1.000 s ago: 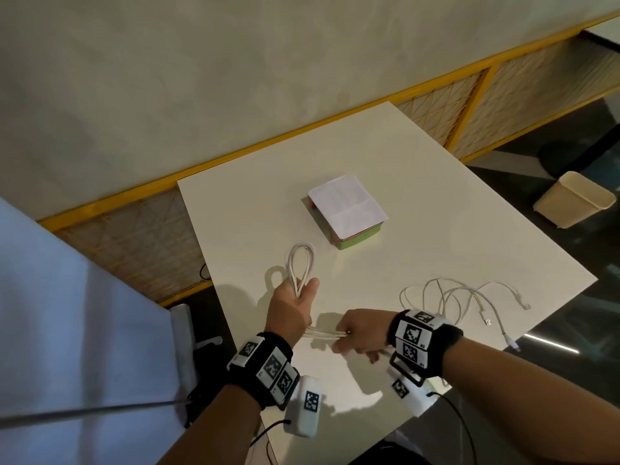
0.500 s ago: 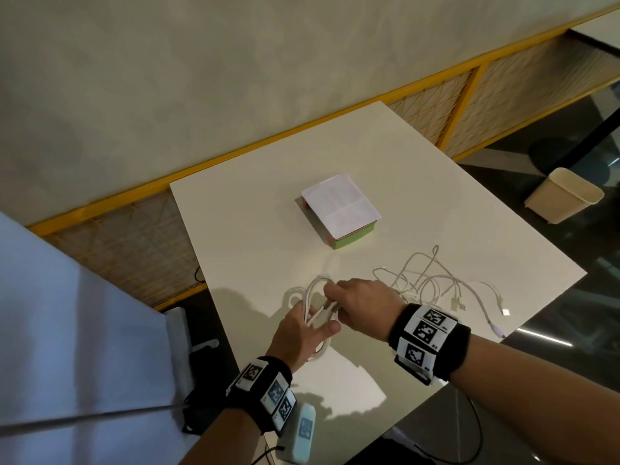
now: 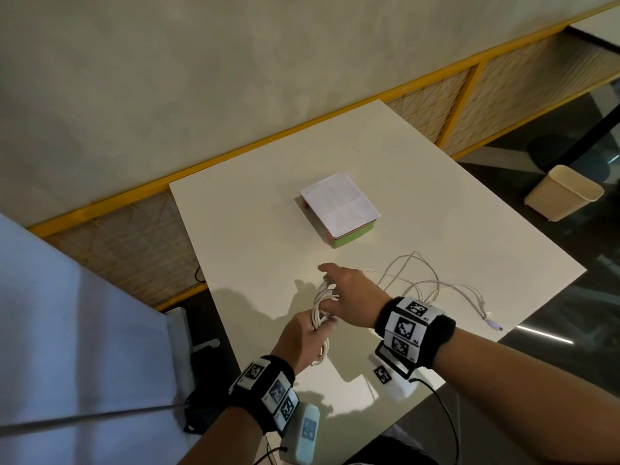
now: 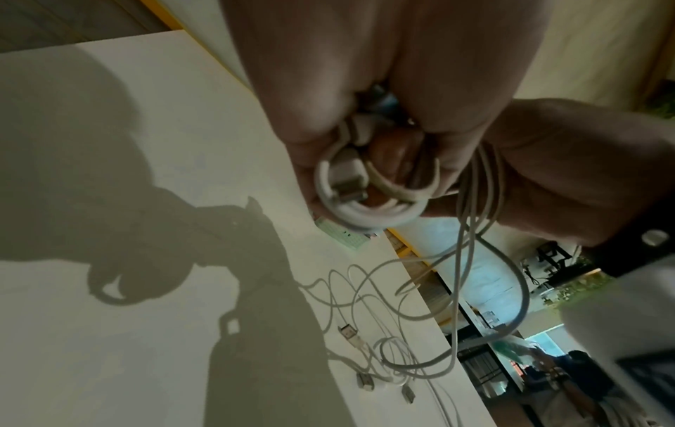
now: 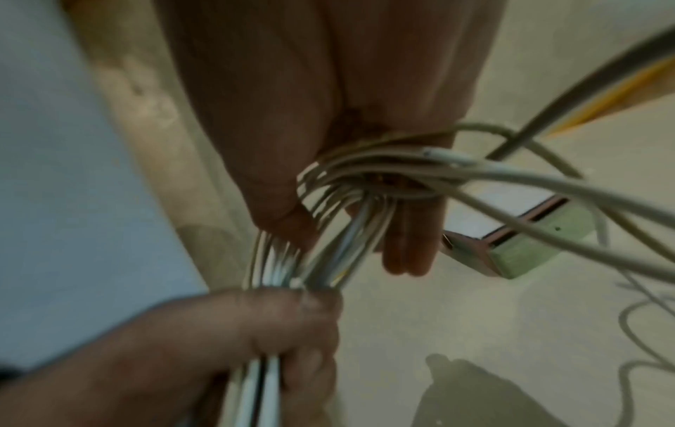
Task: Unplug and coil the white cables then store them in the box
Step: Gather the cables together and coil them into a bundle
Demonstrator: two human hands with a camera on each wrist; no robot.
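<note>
A bundle of thin, smooth white cable loops [image 3: 321,313] sits above the near part of a matte cream-white square tabletop [image 3: 419,182]. The left hand [image 3: 303,340] grips the lower part of the bundle, fingers and thumb curled round several parallel strands; the left wrist view shows rounded loop ends and a blocky white connector with a metal tip [image 4: 348,180] packed into the closed fist. The right hand [image 3: 352,297] reaches over the top of the bundle with its fingers [image 5: 409,245] straight and held together, strands wrapped across them near the palm. Whether the thumb presses on the cable is hidden by the hand's back.

Further slack white cables [image 3: 432,283] trail off to the right in loose, tangled curves on the table, ending in small plugs [image 3: 493,325] near the right edge. Which strand belongs to which cable cannot be made out.

Beyond the hands, well apart from them, lies a flat rectangular box with pale green sides and a white paper-like lid [image 3: 339,209], closed. A beige plastic waste bin [image 3: 563,193] stands on the dark glossy floor. Both wrist views are soft with blur at the edges.
</note>
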